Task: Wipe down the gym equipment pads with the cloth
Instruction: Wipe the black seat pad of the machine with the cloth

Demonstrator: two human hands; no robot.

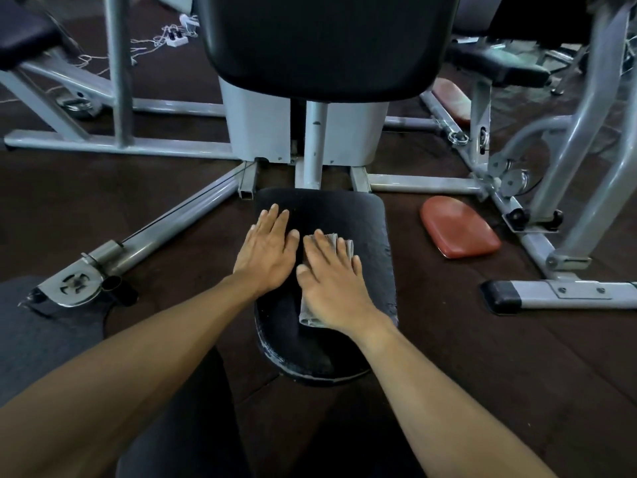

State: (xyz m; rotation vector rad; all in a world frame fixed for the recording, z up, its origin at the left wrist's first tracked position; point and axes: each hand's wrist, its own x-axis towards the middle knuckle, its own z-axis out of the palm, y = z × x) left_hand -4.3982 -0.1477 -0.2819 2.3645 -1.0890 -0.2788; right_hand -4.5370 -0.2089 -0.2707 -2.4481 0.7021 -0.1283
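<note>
Fingers [339,250] of right hand [331,284] flat on cloth [348,244], frame center, seat pad [365,222] running lengthwise ahead; left hand [267,250] flat beside.

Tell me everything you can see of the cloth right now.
The cloth is a grey, folded piece of fabric lying flat on the black seat pad, toward its right side. Most of it is hidden under the right hand, which presses on it with straight, spread fingers. Only two parts show: a strip beyond the fingertips and a folded edge beside the wrist. The left hand rests flat on the pad beside it, apparently not touching it.
</note>
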